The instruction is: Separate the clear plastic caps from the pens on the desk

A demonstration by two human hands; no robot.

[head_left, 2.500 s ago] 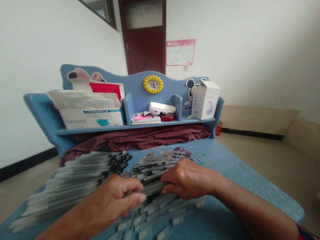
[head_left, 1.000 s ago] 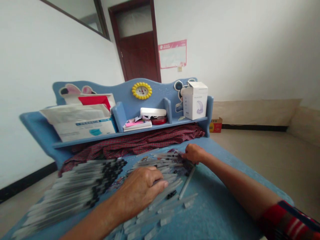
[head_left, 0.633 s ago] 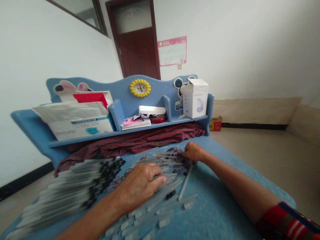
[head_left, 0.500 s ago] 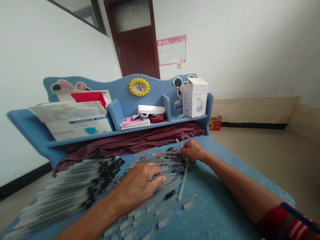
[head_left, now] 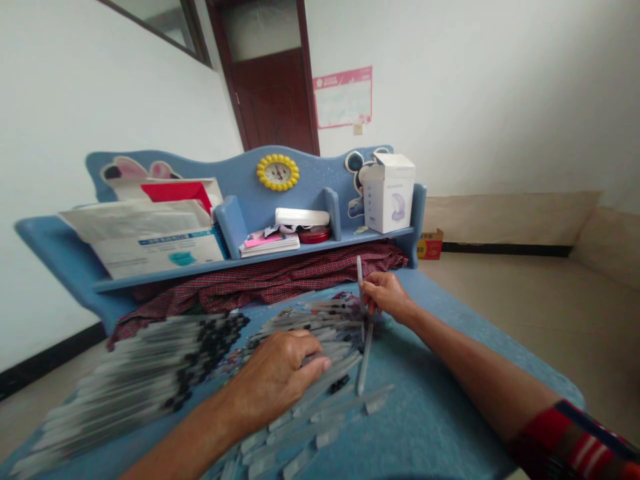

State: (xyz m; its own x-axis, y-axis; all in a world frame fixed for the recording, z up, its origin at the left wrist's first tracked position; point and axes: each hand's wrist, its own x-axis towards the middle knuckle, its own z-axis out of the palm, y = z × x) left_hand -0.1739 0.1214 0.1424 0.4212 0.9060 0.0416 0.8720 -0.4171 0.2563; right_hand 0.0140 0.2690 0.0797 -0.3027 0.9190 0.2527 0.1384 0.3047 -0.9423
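Observation:
My left hand (head_left: 280, 373) lies palm down on a loose heap of clear pen barrels (head_left: 320, 393) on the blue desk (head_left: 440, 413), fingers curled over them. My right hand (head_left: 385, 295) reaches to the far side of the heap and pinches one clear pen barrel (head_left: 360, 280), held nearly upright. Another barrel (head_left: 364, 360) lies just below that hand. To the left sits a large stack of pens with black tips (head_left: 145, 373).
A blue shelf (head_left: 260, 250) at the desk's back holds a white box (head_left: 387, 193), papers and a mask box (head_left: 160, 243), small books and a red tin. A red plaid cloth (head_left: 280, 277) lies beneath it. A yellow clock (head_left: 277, 172) sits on the backboard.
My right hand left the near heap, reached to the far side, pinched one barrel and lifted it upright. My left hand stayed pressed on the heap.

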